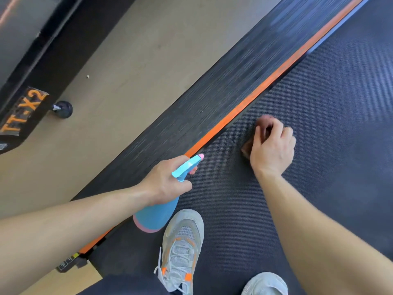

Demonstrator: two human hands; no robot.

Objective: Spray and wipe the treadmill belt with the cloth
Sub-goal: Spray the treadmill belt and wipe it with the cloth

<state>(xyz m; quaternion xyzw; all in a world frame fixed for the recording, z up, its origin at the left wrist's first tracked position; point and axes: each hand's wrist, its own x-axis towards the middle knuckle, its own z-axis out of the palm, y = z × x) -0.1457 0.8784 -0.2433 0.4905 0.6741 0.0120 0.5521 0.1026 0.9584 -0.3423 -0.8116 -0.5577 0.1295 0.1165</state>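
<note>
The dark textured treadmill belt (319, 124) fills the right half of the view. My right hand (273, 149) grips a bunched reddish-brown cloth (246, 148) and holds it down on the belt close to the orange side stripe; most of the cloth is hidden under the fingers. My left hand (164, 182) holds a blue spray bottle (156, 216) by its neck, a finger on the trigger. Its pink-tipped nozzle (201, 156) points along the belt toward the cloth.
A ribbed black side rail (212, 96) with an orange stripe (255, 94) borders the belt on the left. Both of my grey sneakers (182, 248) stand on the belt at the bottom. Beige floor (127, 60) and another machine's black base labelled FT-X2 (23, 113) lie left.
</note>
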